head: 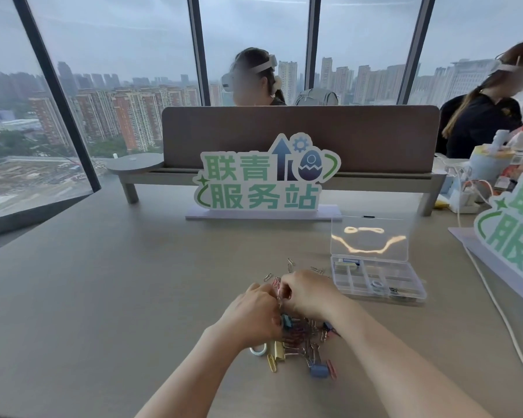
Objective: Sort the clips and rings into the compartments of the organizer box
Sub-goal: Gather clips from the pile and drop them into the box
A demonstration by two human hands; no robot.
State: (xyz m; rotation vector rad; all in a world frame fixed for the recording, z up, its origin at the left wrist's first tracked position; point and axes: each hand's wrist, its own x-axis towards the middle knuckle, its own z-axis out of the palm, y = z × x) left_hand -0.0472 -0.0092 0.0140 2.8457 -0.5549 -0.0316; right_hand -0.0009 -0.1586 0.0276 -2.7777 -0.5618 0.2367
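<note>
Clearly, little had been sorted: the organizer box (378,280), lid up, held a ring (377,286) and a dark clip (394,289), while the pile of clips (302,342) lay on the table (103,297). Pink paper clips (279,289) were pinched between the left hand (254,312) and right hand (308,292); a white ring (258,349) waited beside the pile.

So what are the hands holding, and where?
Both hands, left and right, pinch a bunch of pink paper clips between them; the exact grip spot is hidden.

blue binder clip (318,370), gold clips (276,351), green-lettered sign (263,176).
</note>
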